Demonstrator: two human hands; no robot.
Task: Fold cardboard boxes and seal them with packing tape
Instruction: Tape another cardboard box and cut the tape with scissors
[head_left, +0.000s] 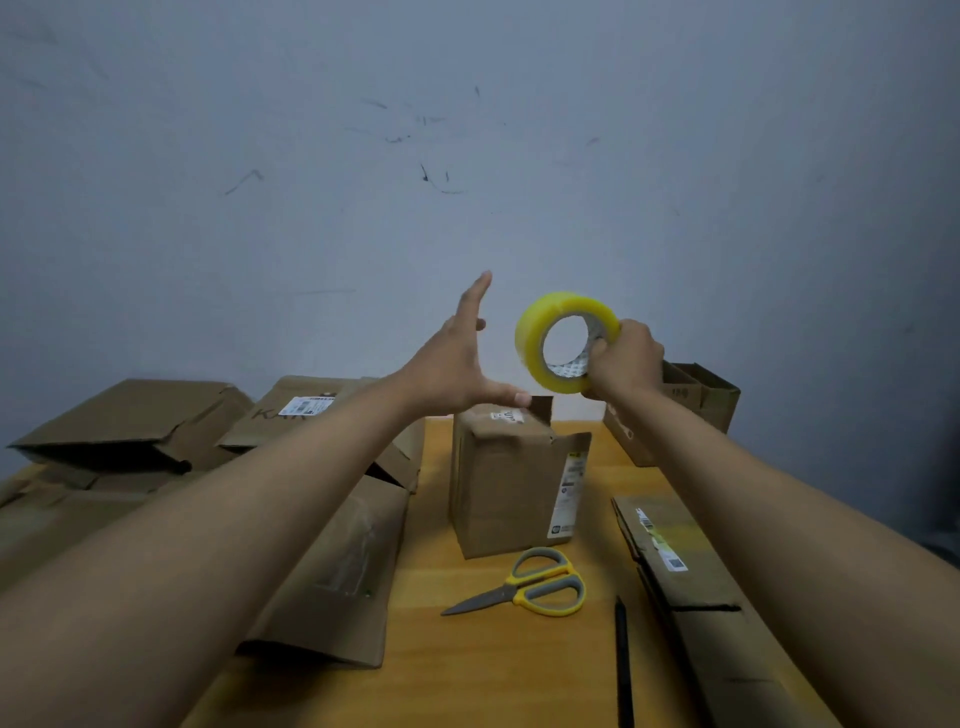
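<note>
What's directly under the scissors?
The scissors lie on bare wooden table, in front of the upright box. The spot beneath the blades and handles is covered.

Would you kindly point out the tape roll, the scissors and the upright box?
tape roll (530, 345): head view, yellow outer band.
scissors (550, 581): head view, handle loops.
upright box (504, 493): head view, front face.
</note>
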